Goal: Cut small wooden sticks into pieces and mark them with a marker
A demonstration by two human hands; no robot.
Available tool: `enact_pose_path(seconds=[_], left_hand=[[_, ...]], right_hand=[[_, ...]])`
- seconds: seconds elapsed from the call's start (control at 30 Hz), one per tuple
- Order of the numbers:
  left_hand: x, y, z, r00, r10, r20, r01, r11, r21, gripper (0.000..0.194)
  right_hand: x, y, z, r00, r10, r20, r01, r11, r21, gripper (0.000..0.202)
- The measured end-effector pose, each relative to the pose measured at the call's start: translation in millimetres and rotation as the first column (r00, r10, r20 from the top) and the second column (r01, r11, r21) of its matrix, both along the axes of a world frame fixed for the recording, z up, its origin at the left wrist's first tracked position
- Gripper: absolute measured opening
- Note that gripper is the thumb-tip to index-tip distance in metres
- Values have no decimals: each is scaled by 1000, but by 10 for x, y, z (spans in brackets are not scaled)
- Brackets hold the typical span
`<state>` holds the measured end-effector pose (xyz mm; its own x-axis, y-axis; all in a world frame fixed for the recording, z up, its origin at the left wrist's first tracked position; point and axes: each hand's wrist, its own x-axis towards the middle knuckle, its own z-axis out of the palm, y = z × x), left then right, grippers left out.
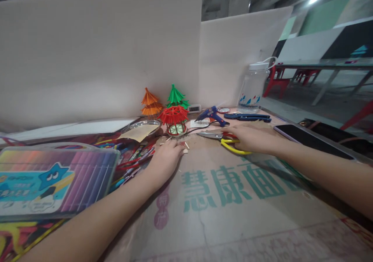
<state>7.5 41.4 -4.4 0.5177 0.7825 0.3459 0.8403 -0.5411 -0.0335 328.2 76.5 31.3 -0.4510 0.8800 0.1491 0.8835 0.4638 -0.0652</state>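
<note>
My left hand (168, 158) reaches forward over the sheet, fingers stretched out and lying low among short pale wooden sticks (185, 148). Just beyond its fingertips stands a small pavilion model (174, 118) with a red roof and a pale round base. On the right, the fingers of my right hand (249, 137) are closed around a yellow handle of the scissors (214, 135), whose metal blades point left. Part of that grip is hidden behind the hand. A blue glue gun (212, 115) lies just behind the scissors.
Orange (150, 102) and green roofed models (175, 96) stand at the back. A marker case (58, 180) and a metal tray (154, 126) lie left. Blue pliers (247, 117), a clear bottle (253, 87) and a phone (311, 141) are right. Pale panels (101, 52) rise behind.
</note>
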Motion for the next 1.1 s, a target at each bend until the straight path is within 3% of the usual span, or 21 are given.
enact_pose_path(seconds=[0.1, 0.23, 0.3, 0.4, 0.5, 0.67, 0.8, 0.87, 0.97, 1.1], left_hand=[[11, -15, 3, 1000, 13, 15, -13, 1000, 5, 23], [32, -36, 30, 998, 45, 39, -46, 999, 9, 16], [36, -44, 45, 997, 52, 47, -53, 999, 7, 13], [31, -49, 52, 997, 43, 60, -44, 999, 9, 14], [21, -39, 44, 998, 20, 65, -21, 1000, 19, 13], [8, -30, 51, 997, -31, 74, 27, 998, 48, 17], [40, -135, 112, 985, -74, 155, 66, 996, 53, 18], [80, -225, 138, 932, -97, 350, 110, 994, -17, 18], [152, -346, 144, 751, -82, 655, 215, 969, -125, 23], [205, -407, 133, 659, -85, 747, 246, 963, -107, 19]], right_hand=[[-88, -77, -11, 993, -12, -119, 21, 997, 75, 50], [-252, -223, 6, 959, 84, -272, -41, 986, 160, 51], [-345, -320, 26, 935, 127, -330, -77, 984, 161, 51], [-474, -478, 48, 905, 95, -414, -56, 993, 106, 47], [-553, -581, 20, 897, 78, -434, -39, 994, 98, 44], [-560, -579, -95, 863, 215, -457, -125, 968, 218, 38], [-557, -638, -26, 907, 171, -386, -87, 971, 225, 37], [-567, -694, 35, 929, 125, -348, -52, 976, 212, 34], [-577, -739, 69, 943, 106, -316, -49, 982, 184, 32], [-577, -726, 35, 945, 161, -283, -108, 975, 193, 32]])
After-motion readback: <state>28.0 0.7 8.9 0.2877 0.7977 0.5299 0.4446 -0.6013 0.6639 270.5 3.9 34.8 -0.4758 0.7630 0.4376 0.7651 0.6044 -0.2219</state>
